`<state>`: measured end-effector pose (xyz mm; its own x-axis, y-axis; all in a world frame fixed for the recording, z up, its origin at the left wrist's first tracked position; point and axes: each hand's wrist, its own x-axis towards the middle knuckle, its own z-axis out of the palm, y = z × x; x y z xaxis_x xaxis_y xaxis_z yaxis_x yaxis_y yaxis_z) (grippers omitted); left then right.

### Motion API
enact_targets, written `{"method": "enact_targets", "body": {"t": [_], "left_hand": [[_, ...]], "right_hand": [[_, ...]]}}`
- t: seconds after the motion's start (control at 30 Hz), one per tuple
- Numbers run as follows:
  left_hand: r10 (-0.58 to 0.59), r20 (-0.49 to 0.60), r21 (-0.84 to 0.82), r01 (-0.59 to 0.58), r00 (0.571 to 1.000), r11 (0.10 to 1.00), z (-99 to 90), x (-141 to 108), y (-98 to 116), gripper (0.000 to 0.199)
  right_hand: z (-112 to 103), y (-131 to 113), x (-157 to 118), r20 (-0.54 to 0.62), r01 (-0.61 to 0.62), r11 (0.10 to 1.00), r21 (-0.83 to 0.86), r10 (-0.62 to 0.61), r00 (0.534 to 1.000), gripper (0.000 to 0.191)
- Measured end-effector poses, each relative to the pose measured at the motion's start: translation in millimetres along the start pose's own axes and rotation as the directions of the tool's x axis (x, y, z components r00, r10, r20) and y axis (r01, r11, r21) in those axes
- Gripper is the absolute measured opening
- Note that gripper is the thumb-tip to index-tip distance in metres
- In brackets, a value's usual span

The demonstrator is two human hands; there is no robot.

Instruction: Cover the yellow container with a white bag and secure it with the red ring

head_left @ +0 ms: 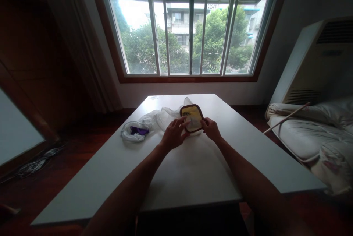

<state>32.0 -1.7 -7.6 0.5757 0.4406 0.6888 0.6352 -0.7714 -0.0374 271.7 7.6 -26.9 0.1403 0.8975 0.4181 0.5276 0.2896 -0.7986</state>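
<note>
A rounded-square embroidery hoop (198,122) with a dark brown rim is tilted up above the middle of the white table. Sheer fabric stretches across it, with a yellowish area and a dark patch at the upper left. My right hand (211,128) pinches the hoop's right edge between thumb and fingers. At the lower left of the hoop is my left hand (174,132), its fingers apart and the fingertips over the fabric; whether they touch it I cannot tell. Loose sheer white fabric (163,115) spreads behind and left of my left hand.
On the table's left lies a clear plastic bag (132,138) with a purple item (139,130) in it. The white table (193,177) has its far edge below a window. A pale sofa (298,129) with a stick (286,118) stands right; cables (35,164) lie on the floor left.
</note>
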Motion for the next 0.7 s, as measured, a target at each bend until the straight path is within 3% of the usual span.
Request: {"method": "enact_targets", "body": {"t": [0.1, 0.23, 0.43, 0.6, 0.7], "left_hand": [[-0.116, -0.086, -0.016, 0.115, 0.99, 0.993, 2.2, -3.1, -7.0, 0.094], [-0.169, -0.087, -0.075, 0.163, 0.982, 0.984, 9.8, -7.4, -19.5, 0.124], [-0.173, -0.034, -0.204, 0.162, 0.984, 0.965, 22.6, -14.5, -36.3, 0.144], [-0.218, -0.005, -0.162, 0.214, 0.976, 0.963, 30.6, -17.1, -43.0, 0.152], [-0.212, -0.04, -0.126, 0.205, 0.977, 0.971, 34.8, -15.5, -42.2, 0.146]], "right_hand": [[-0.4, 0.4, 0.0, 0.009, 0.021, 1.0, -0.007, -0.021, 1.0, 0.041], [0.2, 1.7, -0.1, 0.035, 0.045, 0.999, -0.011, -0.045, 0.998, 0.041], [2.4, 5.0, 0.0, 0.081, 0.06, 0.996, 0.061, -0.065, 0.995, 0.039], [4.0, 2.2, -0.2, 0.111, 0.064, 0.987, 0.15, -0.082, 0.99, 0.038], [3.7, 0.0, 0.8, 0.074, 0.106, 0.989, 0.1, -0.113, 0.991, 0.038]]}}
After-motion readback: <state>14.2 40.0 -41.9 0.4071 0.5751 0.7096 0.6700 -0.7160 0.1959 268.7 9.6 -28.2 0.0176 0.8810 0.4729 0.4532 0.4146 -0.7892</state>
